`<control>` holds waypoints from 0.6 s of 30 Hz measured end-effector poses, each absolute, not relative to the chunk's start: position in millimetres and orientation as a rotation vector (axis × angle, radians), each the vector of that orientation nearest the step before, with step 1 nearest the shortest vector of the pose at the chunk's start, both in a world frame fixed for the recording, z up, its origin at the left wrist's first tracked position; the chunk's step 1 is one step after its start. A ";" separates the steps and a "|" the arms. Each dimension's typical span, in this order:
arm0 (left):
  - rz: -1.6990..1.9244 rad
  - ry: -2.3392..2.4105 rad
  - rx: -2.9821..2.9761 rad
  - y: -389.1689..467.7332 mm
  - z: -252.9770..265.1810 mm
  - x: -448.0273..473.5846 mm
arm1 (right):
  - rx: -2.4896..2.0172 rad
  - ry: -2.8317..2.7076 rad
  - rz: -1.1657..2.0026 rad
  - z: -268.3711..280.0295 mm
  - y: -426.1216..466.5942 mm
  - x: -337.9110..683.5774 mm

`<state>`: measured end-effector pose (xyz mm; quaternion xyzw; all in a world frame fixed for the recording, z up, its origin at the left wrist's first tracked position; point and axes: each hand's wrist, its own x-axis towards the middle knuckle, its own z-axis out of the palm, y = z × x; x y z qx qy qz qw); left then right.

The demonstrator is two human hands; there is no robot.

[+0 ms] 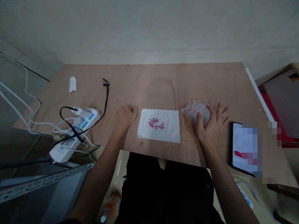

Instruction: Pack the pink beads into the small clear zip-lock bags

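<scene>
A white sheet [161,137] lies flat on the wooden table, with several small pink-red pieces [153,122] in a loose cluster on it. Just left of the sheet, my left hand [126,115] rests on the tabletop with its fingers curled in; whatever they may hold is hidden. My right hand [211,123] is to the right of the sheet, fingers spread, its thumb over the edge of a pile of clear plastic bags [195,110] with red lines. The bags lie under and beside that hand.
A white power strip [88,119] with tangled cords sits at the left, and a black cable [106,96] runs beyond it. A paper scrap [73,84] lies at the back left. To the right is a phone [244,149], partly blurred. Below stands an orange-labelled bottle [111,207].
</scene>
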<state>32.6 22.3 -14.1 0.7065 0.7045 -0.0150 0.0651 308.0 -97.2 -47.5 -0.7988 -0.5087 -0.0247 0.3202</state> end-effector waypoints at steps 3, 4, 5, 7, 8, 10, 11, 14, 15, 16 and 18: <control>-0.079 2.137 2.122 24.6 -11.0 34.6 | -2.095 -1.330 -0.069 -47.0 -97.6 307.8; -0.091 2.143 2.119 25.3 -10.3 35.6 | -2.097 -1.328 -0.070 -46.9 -97.6 307.6; -0.103 2.148 2.118 25.9 -10.0 36.8 | -2.098 -1.325 -0.070 -46.9 -97.5 307.5; -0.129 2.154 2.125 27.4 -9.9 39.6 | -2.094 -1.325 -0.072 -47.2 -97.1 307.5; -0.144 2.151 2.131 28.4 -9.9 40.9 | -2.088 -1.329 -0.071 -47.5 -96.9 307.7; -0.170 2.135 2.143 30.5 -8.4 42.2 | -2.068 -1.337 -0.066 -47.7 -97.2 308.6; -0.177 2.123 2.150 31.1 -6.3 41.8 | -2.059 -1.336 -0.068 -47.2 -97.8 309.1; -0.163 2.083 2.171 27.2 8.7 35.7 | -2.012 -1.327 -0.124 -39.6 -102.4 307.6; -0.129 2.069 2.182 22.7 16.5 33.0 | -1.978 -1.315 -0.152 -34.4 -104.6 305.0; -0.060 2.041 2.192 16.2 25.2 30.8 | -1.928 -1.294 -0.170 -27.8 -106.8 300.7; 0.224 1.899 2.195 -2.2 42.1 30.6 | -1.778 -1.234 -0.118 -11.9 -110.5 286.6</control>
